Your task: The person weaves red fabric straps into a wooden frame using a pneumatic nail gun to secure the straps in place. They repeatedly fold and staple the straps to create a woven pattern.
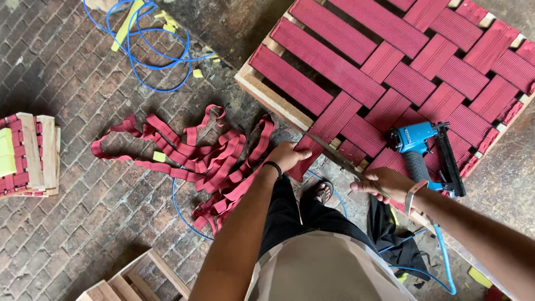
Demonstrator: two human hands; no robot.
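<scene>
Two hands were seen at the near edge of a wooden frame (278, 103) woven with red webbing: the left hand (288, 155) was closed on a loose red strap end (301, 161), the right hand (384, 184) was clenched around a long blade (334, 156) laid across that strap. Just beyond the right hand, a blue staple gun (423, 150) was rested on the webbing, and a pile of red straps (200, 161) was spread on the brick floor (67, 223) beside the left hand.

Soft, even daylight fills the scene; the grey brick floor (72, 217) darkens toward the left edge. Shadows are faint, glare absent, focus sharp with slight wide-angle stretching.
</scene>
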